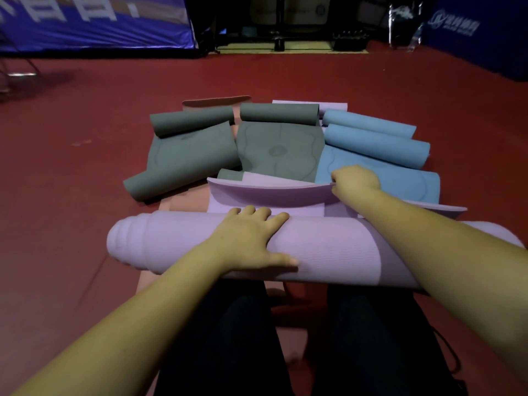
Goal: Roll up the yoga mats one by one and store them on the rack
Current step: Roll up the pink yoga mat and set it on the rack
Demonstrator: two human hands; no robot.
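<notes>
Right forearm hides part of the lilac roll [200, 241].

mat colours on the dark red floor [85, 172]
nearest the floor's front edge: lilac rolled mat [328, 250]; behind it grey-green mats [194, 155] with faint line markings, light blue mats [371, 144] beside them.

Nothing can be read for certain. Far beyond the left hand [251, 238], a blue banner [94, 21] carries large white characters, too blurred to read. Far beyond the right hand [355, 181], a blue wall panel [468, 27] bears a white logo with small illegible characters.

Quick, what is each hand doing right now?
Left hand: open, pressing flat on the rolled purple mat.
Right hand: pinching the purple mat's loose edge.
</notes>
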